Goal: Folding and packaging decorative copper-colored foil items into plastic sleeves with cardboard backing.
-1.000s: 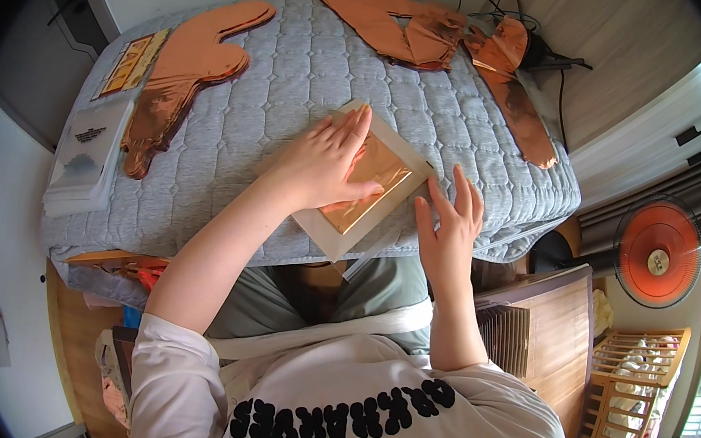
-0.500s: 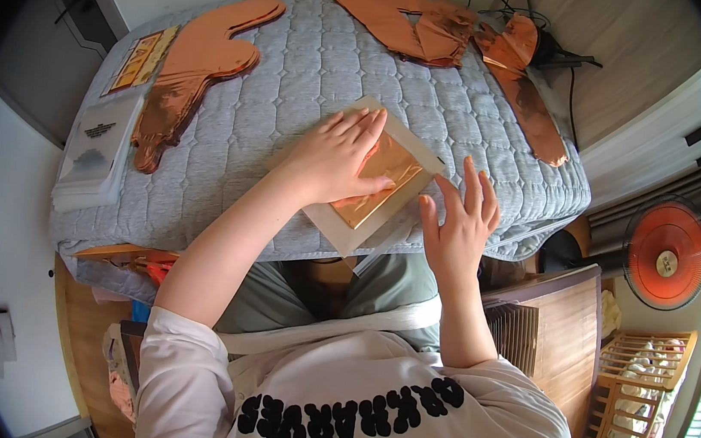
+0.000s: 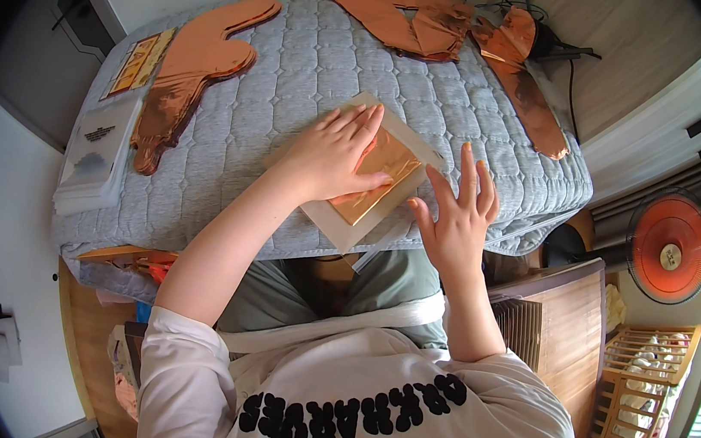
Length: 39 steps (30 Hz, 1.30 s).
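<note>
Fingers of the left hand (image 3: 327, 160) lie flat on one copper packet (image 3: 396, 162), near edge of the mattress (image 3: 316, 68); the right hand's (image 3: 460, 219) spread, empty — one foil stack (image 3: 201, 46) left, two foil pieces (image 3: 521, 91) far right.

Home bedroom: mattress (image 3: 301, 49), electric fan (image 3: 673, 230)

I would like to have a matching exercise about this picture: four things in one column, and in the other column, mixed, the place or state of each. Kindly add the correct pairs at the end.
Things:
1. left hand
2. right hand
3. fan
4. pile of translucent plastic

Place or state:
A. on the left part of the mattress
B. laid flat over the coppery packet
C. round and orange-red, beyond the mattress's right edge
D. spread open, right of the packet

Pairs: 1-B; 2-D; 3-C; 4-A
</note>
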Each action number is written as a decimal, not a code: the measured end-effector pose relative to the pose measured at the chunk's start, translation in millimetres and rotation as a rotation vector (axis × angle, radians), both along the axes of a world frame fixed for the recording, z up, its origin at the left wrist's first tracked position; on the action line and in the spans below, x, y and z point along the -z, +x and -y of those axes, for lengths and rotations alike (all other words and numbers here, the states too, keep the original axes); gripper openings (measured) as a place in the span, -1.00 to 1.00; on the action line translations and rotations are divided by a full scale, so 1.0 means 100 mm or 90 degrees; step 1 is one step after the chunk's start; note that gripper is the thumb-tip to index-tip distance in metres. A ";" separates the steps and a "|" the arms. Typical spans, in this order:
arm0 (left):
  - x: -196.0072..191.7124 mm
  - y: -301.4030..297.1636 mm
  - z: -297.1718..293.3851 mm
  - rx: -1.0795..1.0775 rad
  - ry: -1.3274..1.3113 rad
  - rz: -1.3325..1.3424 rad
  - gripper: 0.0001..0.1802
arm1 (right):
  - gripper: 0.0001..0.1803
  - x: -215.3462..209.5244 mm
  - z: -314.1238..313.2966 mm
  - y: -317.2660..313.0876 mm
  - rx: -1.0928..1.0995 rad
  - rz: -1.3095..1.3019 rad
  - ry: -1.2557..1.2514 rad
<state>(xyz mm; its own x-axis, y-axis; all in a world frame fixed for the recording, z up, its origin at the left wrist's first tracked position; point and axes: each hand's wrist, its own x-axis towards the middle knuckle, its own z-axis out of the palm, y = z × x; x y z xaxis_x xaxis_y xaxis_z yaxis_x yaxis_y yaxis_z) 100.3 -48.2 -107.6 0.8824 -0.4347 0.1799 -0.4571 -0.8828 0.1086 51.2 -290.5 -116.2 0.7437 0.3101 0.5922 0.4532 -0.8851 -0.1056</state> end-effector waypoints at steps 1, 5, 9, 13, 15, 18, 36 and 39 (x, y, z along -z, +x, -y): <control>0.01 0.00 0.00 0.001 -0.008 0.001 0.12 | -0.51 0.00 -0.01 0.00 0.000 0.000 0.001; 0.02 0.00 0.00 0.001 -0.005 0.008 0.12 | -0.49 0.03 -0.02 0.03 -0.019 -0.058 0.041; 0.02 0.00 0.00 0.006 -0.014 0.013 0.13 | -0.51 0.04 0.01 0.06 -0.043 -0.091 0.080; 0.03 0.01 0.00 0.008 -0.016 0.018 0.14 | -0.52 0.07 0.03 0.04 -0.002 -0.079 0.076; 0.04 0.01 0.00 0.010 -0.021 0.020 0.14 | -0.52 0.08 0.03 0.06 0.000 -0.085 0.069; 0.04 0.02 -0.01 0.011 -0.028 0.025 0.14 | -0.48 0.04 0.00 0.06 -0.002 -0.079 0.031; 0.08 0.03 -0.03 0.029 -0.006 0.057 0.07 | -0.37 -0.04 -0.08 0.25 -0.066 -0.141 0.017; 0.06 0.04 -0.02 0.034 0.012 0.052 0.02 | -0.43 -0.06 -0.03 0.25 -0.105 -0.170 0.064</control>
